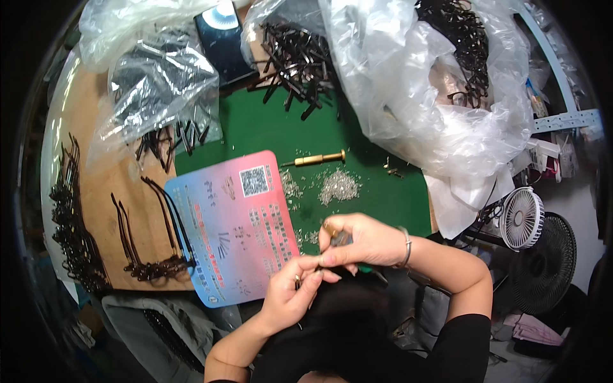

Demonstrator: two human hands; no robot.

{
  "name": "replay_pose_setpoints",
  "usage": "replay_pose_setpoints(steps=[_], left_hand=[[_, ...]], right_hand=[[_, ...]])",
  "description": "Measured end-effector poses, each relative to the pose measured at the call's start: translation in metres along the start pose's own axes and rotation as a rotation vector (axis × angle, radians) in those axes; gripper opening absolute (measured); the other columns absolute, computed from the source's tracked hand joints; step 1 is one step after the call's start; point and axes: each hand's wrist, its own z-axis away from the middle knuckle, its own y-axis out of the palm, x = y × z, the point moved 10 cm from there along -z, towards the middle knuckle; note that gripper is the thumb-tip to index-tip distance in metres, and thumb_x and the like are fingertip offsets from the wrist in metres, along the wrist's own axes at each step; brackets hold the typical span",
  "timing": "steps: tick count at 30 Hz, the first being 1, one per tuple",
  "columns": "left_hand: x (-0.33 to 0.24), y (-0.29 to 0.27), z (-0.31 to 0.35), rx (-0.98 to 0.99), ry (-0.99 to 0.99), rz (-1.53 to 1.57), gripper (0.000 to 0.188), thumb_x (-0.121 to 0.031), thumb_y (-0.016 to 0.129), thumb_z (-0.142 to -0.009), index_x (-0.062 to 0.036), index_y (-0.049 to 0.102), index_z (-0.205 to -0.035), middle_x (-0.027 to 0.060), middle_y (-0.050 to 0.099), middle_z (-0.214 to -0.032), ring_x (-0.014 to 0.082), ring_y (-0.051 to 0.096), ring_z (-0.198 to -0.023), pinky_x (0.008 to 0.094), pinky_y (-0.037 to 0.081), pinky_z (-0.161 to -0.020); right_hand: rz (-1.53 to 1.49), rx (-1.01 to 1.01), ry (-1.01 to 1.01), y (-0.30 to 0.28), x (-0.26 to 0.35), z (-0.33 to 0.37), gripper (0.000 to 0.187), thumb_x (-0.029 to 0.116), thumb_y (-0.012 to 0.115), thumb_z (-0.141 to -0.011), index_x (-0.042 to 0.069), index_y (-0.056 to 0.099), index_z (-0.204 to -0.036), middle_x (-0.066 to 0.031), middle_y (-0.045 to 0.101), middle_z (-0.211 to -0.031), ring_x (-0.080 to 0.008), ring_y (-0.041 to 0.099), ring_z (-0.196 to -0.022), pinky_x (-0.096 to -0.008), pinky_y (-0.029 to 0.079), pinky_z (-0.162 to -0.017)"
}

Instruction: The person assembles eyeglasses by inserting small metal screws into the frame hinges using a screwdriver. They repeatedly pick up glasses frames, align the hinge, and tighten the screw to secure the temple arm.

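Note:
My two hands meet just over the near edge of the green mat (pixel 396 198), fingertips touching. My right hand (pixel 361 241) is closed around a small brass-ended tool (pixel 329 227), mostly hidden in the fingers. My left hand (pixel 292 292) pinches something small and dark that the fingers cover. Beyond them lies a brass screwdriver (pixel 319 159), with a heap of tiny shiny metal parts (pixel 340 187) nearer to me. A pink and blue printed sheet (pixel 223 191) with small parts on it is left of the hands.
Eyeglass frames (pixel 156 268) stand at the left, with a stack of more frames (pixel 76 242) beyond. Black temple arms (pixel 297 64) are heaped at the back beside a dark phone (pixel 223 45). Clear plastic bags (pixel 383 83) crowd the back. A white fan (pixel 522 218) is at right.

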Motion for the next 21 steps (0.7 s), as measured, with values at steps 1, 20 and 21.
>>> replay_pose_setpoints(steps=[1, 20, 21], left_hand=[[0.001, 0.0, 0.004, 0.012, -0.007, -0.024, 0.021, -0.007, 0.046, -0.094, 0.0011, 0.049, -0.114, 0.0085, 0.066, -0.091, 0.002, 0.047, -0.059, 0.017, 0.039, -0.055], [-0.004, -0.031, -0.012, -0.247, 0.12, -0.517, 0.03, 0.007, 0.042, -0.088, 0.0043, 0.047, -0.118, 0.0132, 0.065, -0.088, 0.0098, 0.055, -0.046, 0.0223, 0.045, -0.043], [-0.004, -0.03, -0.012, -0.239, 0.112, -0.512, 0.029, 0.006, 0.041, -0.09, 0.0046, 0.045, -0.119, 0.0134, 0.064, -0.089, 0.0097, 0.055, -0.045, 0.0219, 0.045, -0.043]], right_hand=[[-0.009, 0.017, 0.011, 0.002, -0.003, -0.001, 0.036, 0.029, 0.073, -0.079, 0.003, 0.051, -0.09, -0.0012, 0.054, -0.071, -0.0053, 0.048, -0.052, -0.0184, 0.038, -0.044], [1.358, -0.66, -0.437, -0.024, 0.032, 0.037, 0.041, 0.012, 0.061, -0.08, 0.009, 0.051, -0.119, -0.013, 0.047, -0.09, -0.0249, 0.059, -0.064, -0.0338, 0.051, -0.051], [1.382, -0.686, -0.463, -0.024, 0.032, 0.038, 0.04, 0.012, 0.062, -0.079, 0.01, 0.054, -0.118, -0.0118, 0.048, -0.089, -0.0229, 0.059, -0.062, -0.032, 0.05, -0.05]])
